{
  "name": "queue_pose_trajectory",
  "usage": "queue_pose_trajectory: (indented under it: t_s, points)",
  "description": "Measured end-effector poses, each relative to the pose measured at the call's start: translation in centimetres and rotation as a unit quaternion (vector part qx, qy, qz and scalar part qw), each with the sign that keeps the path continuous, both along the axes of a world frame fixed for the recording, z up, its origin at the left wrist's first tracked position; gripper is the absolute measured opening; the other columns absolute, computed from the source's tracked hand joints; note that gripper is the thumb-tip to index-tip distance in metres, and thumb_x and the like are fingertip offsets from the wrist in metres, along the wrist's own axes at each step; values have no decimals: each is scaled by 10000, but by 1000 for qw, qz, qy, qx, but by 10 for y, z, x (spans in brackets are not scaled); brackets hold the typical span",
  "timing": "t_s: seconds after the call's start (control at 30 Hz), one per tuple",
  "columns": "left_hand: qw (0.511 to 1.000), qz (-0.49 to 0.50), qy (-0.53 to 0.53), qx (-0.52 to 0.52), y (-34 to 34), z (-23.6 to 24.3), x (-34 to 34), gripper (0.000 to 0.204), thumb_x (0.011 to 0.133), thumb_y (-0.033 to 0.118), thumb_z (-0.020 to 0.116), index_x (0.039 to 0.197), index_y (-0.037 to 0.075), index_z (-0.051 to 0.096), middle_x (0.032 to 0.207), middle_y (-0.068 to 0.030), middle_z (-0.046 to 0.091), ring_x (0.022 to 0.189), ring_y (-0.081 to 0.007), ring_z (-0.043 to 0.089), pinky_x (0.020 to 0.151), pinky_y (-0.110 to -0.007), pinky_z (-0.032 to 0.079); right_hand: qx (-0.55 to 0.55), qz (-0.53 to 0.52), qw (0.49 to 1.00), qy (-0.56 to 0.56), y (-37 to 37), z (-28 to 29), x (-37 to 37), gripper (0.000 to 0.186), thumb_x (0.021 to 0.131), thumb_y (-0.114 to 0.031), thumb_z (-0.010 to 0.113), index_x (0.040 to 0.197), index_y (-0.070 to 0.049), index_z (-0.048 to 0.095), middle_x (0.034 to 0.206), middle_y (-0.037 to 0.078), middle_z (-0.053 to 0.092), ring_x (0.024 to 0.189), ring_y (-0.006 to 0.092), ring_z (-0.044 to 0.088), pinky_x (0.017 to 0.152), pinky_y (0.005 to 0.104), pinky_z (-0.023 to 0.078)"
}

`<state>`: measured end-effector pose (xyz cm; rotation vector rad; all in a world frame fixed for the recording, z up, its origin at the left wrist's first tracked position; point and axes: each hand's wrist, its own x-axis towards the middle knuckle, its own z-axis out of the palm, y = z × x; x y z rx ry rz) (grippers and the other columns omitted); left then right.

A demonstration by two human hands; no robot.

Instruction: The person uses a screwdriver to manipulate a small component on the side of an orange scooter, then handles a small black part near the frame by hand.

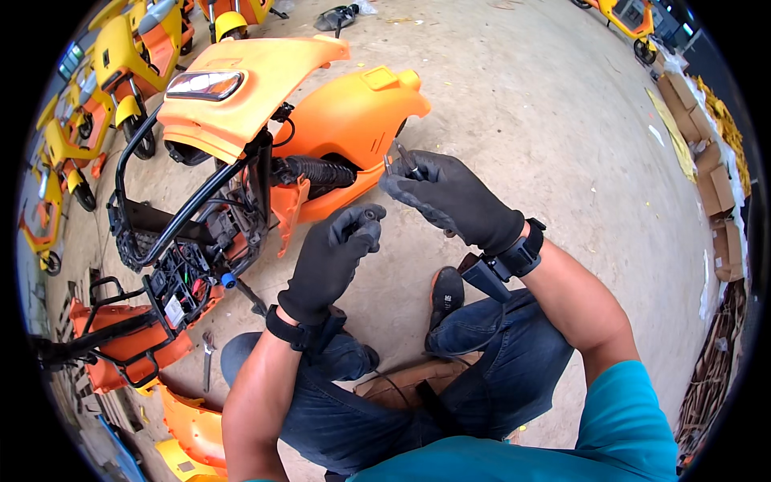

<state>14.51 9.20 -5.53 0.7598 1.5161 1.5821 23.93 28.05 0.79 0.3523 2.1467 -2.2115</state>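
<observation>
Several yellow-and-orange scooters (124,56), parked in a row, far left and upper left. One loose orange body panel (197,434), curved, on the floor at lower left. One open-ended wrench (207,361), metal, lying on the floor just beyond that panel.

One half-stripped scooter, left of the person: black tubular frame (169,233) exposed; wiring (186,281) laid open, red and green leads among it; orange front cowl (257,96) with headlight (206,85) in place; black ribbed sleeve (313,169) farther in; orange fender (349,120) beyond.

One left hand (329,253), in a black glove, strapped at the wrist: fingers curled nearly closed, thumb and forefinger pinching a small dark round piece (370,215), too small to identify. Piece located in front of the body, right of the frame.

One right hand (454,193), same glove, wrist likewise strapped: fingers bent together, closed at the tips on a slim metal piece (389,165), mostly hidden, exact kind unclear. Piece located up and right of the left hand, near the fender in view; contact with it cannot be told.

One dark shoe (446,296), below the right hand. One further scooter (630,18), upper right. Cardboard boxes (711,178), lined along the far right.
</observation>
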Motion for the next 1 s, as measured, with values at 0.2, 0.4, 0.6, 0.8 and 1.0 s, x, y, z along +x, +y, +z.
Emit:
queue_pose_trajectory:
  t_s: [0.2,0.4,0.6,0.8,1.0]
  points:
    - [996,3,2,-84,5,18,11,314,908,188,515,1154,-5,534,922,-58,588,639,-103,576,553,-233,464,-18,-3,990,140,-3,-21,-1,146,869,-179,576,954,-61,583,784,-16,556,685,37,494,576,201,407]
    - [987,28,148,-54,-5,-23,2,240,906,179,504,1051,-9,544,841,-46,579,538,-84,537,467,-216,421,79,46,991,95,-5,-19,-1,177,851,-200,569,941,-50,597,731,-12,556,640,52,501,571,223,420]
    - [988,53,140,-44,-1,-31,4,236,904,177,509,1044,-10,548,823,-48,585,532,-78,532,459,-210,412,184,26,976,114,-2,-17,1,224,843,-248,562,913,-41,611,678,29,545,581,75,492,538,240,411]
    - [990,63,119,-47,-4,-29,3,240,899,165,523,1065,-7,542,808,-31,569,523,-59,492,457,-196,386,184,35,976,108,-3,-16,-1,214,847,-242,564,918,-47,614,678,18,542,574,68,481,532,236,409]
    - [979,92,180,-15,0,-25,6,236,906,181,523,1070,11,534,741,14,491,598,-46,422,546,-195,370,97,44,989,102,2,-29,-4,166,861,-202,585,930,-57,626,711,-29,546,602,41,462,544,217,396]
